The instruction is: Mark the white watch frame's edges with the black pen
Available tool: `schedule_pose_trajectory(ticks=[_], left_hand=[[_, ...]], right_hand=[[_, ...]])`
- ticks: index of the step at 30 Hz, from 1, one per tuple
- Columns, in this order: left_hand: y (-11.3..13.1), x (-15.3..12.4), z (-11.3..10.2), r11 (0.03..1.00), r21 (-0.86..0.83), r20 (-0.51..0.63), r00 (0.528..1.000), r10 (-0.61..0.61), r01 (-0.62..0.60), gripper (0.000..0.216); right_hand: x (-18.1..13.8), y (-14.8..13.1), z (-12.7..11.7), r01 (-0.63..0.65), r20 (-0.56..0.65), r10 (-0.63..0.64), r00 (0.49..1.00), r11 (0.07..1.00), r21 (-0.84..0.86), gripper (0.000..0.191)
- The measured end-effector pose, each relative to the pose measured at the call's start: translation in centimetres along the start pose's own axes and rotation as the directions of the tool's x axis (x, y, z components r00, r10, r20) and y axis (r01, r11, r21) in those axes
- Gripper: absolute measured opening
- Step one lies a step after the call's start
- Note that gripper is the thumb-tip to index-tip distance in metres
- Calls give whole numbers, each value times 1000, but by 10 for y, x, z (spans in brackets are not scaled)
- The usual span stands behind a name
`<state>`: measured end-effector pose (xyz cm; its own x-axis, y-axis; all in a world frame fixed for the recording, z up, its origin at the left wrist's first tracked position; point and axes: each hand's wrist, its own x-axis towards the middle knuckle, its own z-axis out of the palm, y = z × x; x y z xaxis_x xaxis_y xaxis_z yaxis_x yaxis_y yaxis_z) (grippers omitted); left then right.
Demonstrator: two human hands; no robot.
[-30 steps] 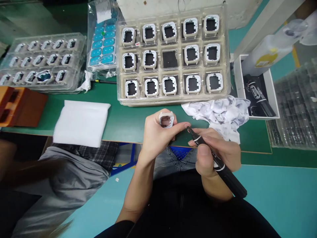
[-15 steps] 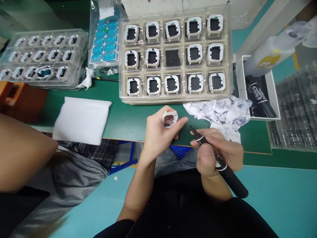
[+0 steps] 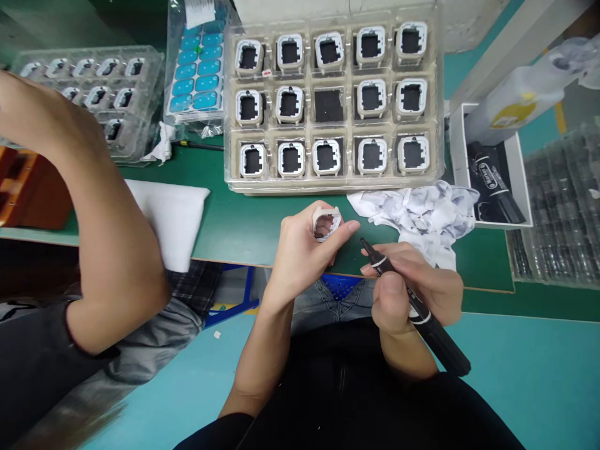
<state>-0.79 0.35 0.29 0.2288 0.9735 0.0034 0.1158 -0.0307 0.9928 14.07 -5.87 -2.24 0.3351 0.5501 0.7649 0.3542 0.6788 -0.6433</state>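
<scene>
Head view, left to right over a green bench mat (image 3: 244,222) whose near edge runs across the middle, with teal floor (image 3: 529,375) below it. At 9 o'clock a co-worker's bare forearm (image 3: 103,206) crosses the bench and hides part of a clear tray of small parts (image 3: 94,81) at 10 o'clock; an orange block (image 3: 23,187) sits under that arm. A white foam pad (image 3: 175,219) overhangs the near edge just right of the arm. At 11 o'clock lies a bag of blue stickers (image 3: 199,75). At 12 o'clock the big clear tray (image 3: 330,181) holds white square frames in three rows of five; its middle pocket (image 3: 328,105) shows only black. Between this tray and the near edge is a bare strip of mat, and over it the left hand (image 3: 300,256) pinches one white frame (image 3: 327,224) between thumb and fingers, closed around it, tilted toward the camera. Just right, near but apart from the frame, the right hand (image 3: 417,294) is wrapped tight around a black marker (image 3: 412,306), tip aimed at 10 o'clock. Crumpled white paper (image 3: 417,215) lies at 1 o'clock, touching the big tray's front rim. At 2 o'clock a white box (image 3: 522,181) holds more black markers; stacked clear trays (image 3: 557,219) fill 3 o'clock.
</scene>
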Motion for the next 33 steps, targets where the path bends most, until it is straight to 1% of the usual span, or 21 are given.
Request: schedule_pose_trajectory(ticks=[4, 8, 13, 20, 23, 26, 30, 33], left_hand=[[0, 0, 0, 999, -27, -1, 1000, -20, 20, 49], [1, 1, 1, 999, -26, 1, 999, -38, 38, 51], [0, 1, 2, 999, -24, -35, 999, -27, 27, 47], [3, 1, 2, 1000, -3, -59, 998, -27, 27, 48], [3, 1, 3, 999, -8, -56, 998, -37, 36, 50], [2, 1, 3, 998, -30, -55, 997, -51, 49, 50], [2, 1, 3, 994, -92, -43, 997, -59, 54, 49], [3, 1, 3, 989, -142, -65, 996, -55, 46, 48]], right_hand=[[1, 0, 1, 22, -5, -22, 1000, 1000, 0, 26], [2, 1, 2, 28, -14, -28, 1000, 999, -43, 22], [2, 2, 3, 50, -21, -51, 999, 998, -22, 23], [2, -2, 2, -2, 2, 2, 1000, 998, -61, 15], [1, -2, 1, 0, -11, -1, 1000, 999, -48, 16], [1, -1, 1, 13, -1, -13, 1000, 999, -49, 19], [0, -1, 2, 10, -13, -11, 1000, 996, -85, 16], [1, -1, 3, 9, -22, -10, 1000, 997, -71, 16]])
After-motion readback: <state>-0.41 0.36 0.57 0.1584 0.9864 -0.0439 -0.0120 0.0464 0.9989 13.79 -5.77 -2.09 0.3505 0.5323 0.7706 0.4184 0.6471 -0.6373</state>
